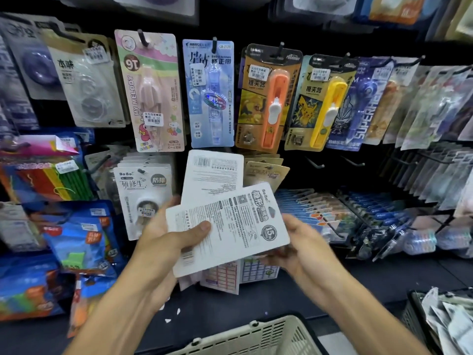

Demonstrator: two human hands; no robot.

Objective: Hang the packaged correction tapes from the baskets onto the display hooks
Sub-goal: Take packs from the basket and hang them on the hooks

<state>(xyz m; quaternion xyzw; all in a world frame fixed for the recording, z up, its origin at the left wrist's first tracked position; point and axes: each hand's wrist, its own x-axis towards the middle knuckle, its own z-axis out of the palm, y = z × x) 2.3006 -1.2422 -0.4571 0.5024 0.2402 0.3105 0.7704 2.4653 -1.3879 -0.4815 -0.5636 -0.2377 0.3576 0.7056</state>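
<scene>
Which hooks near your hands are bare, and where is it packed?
Bare: two empty hooks in the dark gap under the orange clip pusher pack and yellow clip pusher pack. Crowded: the whole top row, and the white BoBo stack beside the left hand.

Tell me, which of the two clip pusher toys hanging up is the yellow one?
The yellow clip pusher hangs to the right, on the card with a yellow cartoon creature. The orange clip pusher beside it hangs further left.
</scene>
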